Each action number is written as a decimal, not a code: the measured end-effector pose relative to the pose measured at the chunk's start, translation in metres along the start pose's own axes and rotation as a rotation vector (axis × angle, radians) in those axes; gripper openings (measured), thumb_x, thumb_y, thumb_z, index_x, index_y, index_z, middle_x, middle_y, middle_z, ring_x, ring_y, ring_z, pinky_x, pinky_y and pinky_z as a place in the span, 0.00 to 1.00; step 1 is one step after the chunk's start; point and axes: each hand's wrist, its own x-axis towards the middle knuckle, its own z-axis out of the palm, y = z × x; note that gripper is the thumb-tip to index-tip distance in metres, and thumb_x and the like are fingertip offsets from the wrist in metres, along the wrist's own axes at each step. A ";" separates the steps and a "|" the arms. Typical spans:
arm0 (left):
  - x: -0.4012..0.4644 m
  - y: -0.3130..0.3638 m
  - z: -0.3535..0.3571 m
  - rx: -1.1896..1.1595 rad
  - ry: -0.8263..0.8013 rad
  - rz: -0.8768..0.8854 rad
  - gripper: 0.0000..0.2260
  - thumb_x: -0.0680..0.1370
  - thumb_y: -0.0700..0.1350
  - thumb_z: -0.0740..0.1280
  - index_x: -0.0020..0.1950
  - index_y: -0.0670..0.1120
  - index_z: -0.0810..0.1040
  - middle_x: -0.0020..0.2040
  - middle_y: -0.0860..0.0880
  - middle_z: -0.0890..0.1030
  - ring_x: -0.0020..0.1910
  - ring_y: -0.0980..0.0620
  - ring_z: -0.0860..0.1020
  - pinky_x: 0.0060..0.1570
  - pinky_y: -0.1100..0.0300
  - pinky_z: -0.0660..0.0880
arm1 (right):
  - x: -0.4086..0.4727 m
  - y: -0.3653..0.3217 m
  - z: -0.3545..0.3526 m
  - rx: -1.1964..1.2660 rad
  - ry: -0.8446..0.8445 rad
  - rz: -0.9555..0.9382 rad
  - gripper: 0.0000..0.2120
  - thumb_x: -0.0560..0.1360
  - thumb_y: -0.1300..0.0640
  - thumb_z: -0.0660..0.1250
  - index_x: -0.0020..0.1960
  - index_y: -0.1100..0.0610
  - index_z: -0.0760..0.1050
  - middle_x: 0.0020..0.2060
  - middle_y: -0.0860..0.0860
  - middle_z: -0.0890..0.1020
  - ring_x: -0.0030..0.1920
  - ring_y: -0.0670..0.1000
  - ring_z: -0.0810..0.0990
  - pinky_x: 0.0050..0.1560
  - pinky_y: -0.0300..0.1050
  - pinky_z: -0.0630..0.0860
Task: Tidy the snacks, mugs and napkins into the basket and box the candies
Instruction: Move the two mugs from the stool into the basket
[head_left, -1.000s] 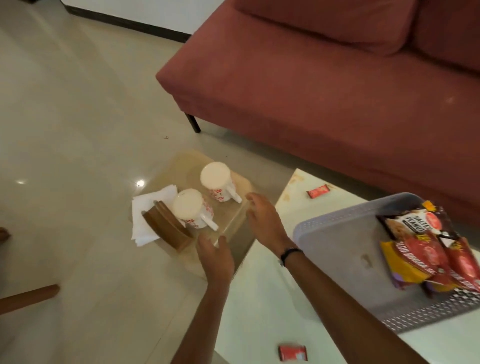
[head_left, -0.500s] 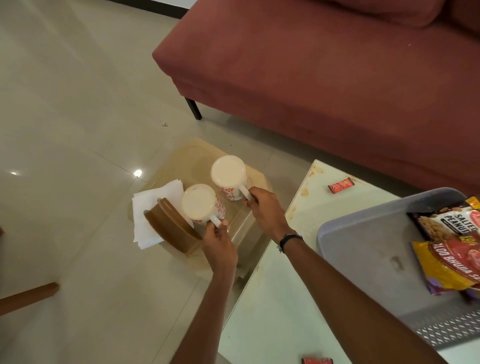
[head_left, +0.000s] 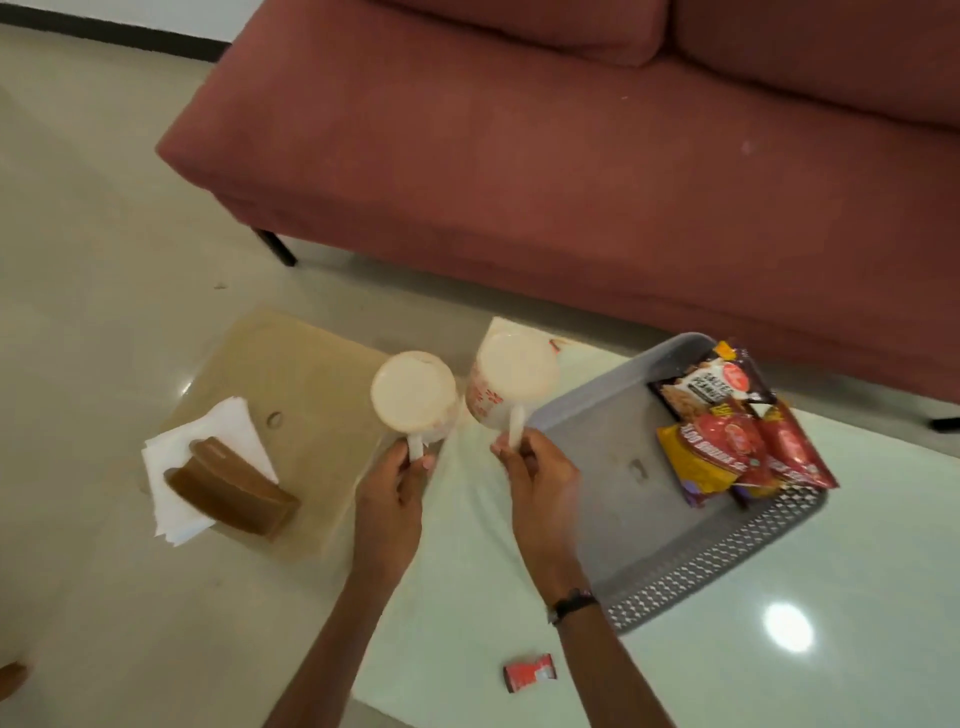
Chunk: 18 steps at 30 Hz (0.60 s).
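My left hand (head_left: 392, 486) grips the handle of a white mug (head_left: 413, 392) with red print, held in the air over the low glass side table (head_left: 306, 358). My right hand (head_left: 537, 475) grips the handle of a second white mug (head_left: 511, 382), lifted just left of the grey basket (head_left: 691, 577). Several snack packets (head_left: 727, 431) lie in the basket's far right corner. White napkins (head_left: 208, 441) sit in a brown wooden holder (head_left: 228, 491) on the side table. A red wrapped candy (head_left: 530, 673) lies on the white table (head_left: 779, 675) near its front edge.
A red sofa (head_left: 571, 156) stands behind both tables, with dark legs on the beige tiled floor (head_left: 93, 260). The side table sits lower than the white table and to its left. A brown object pokes in at the bottom left corner.
Both hands closed on the mug handles and lifted the two mugs off the side table, carrying them right toward the basket. The view swung right.
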 end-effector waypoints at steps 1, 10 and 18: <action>-0.001 0.009 0.010 0.018 -0.061 0.027 0.04 0.78 0.39 0.63 0.45 0.43 0.77 0.36 0.50 0.78 0.33 0.60 0.72 0.34 0.71 0.66 | -0.005 0.007 -0.018 -0.007 0.071 0.016 0.15 0.75 0.62 0.67 0.33 0.54 0.68 0.26 0.44 0.68 0.28 0.41 0.64 0.30 0.32 0.61; 0.000 0.060 0.116 0.077 -0.518 0.238 0.05 0.78 0.37 0.61 0.45 0.38 0.76 0.40 0.47 0.78 0.40 0.52 0.75 0.37 0.69 0.67 | -0.044 0.067 -0.098 0.054 0.450 0.372 0.05 0.74 0.64 0.69 0.41 0.56 0.77 0.32 0.50 0.80 0.33 0.48 0.73 0.32 0.30 0.68; 0.020 0.037 0.164 0.284 -0.666 0.279 0.08 0.79 0.38 0.61 0.53 0.38 0.77 0.42 0.48 0.79 0.40 0.54 0.75 0.33 0.70 0.65 | -0.064 0.083 -0.084 0.120 0.635 0.537 0.06 0.74 0.65 0.69 0.41 0.56 0.77 0.33 0.50 0.80 0.34 0.44 0.74 0.32 0.24 0.69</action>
